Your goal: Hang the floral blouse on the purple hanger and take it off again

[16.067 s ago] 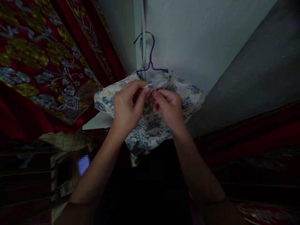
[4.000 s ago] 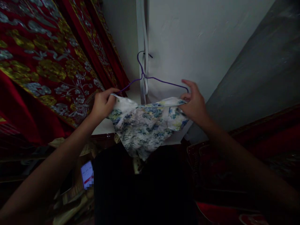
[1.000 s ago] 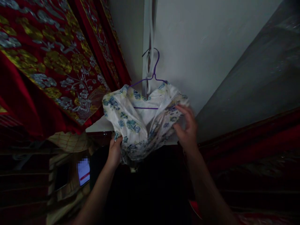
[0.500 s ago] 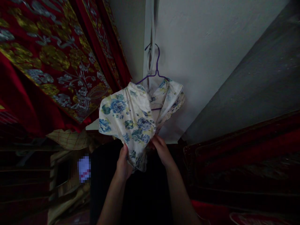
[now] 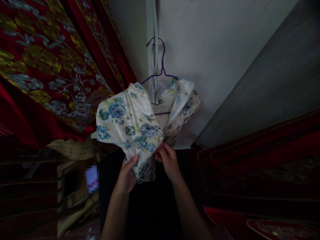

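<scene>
The left hand (image 5: 127, 176) pinches the shirt (image 5: 140, 120) near its lower left, thumb in front; the right hand (image 5: 168, 160) pinches the front edge between thumb and fingers. The flowered cloth hangs above and beyond both hands from a purple hanger (image 5: 163, 63), its hook crossing a strap (image 5: 155, 20) by the wall (image 5: 215, 50).

The floral garment (image 5: 130, 123) hides most fingers of the left hand (image 5: 128, 171) behind its lower edge; the detail pinched by the right hand (image 5: 166, 155) at its front edge is too small to tell. Cloth covers the purple hanger's (image 5: 162, 68) ends. The bluish screen (image 5: 91, 179) is pixelated, unreadable.
</scene>
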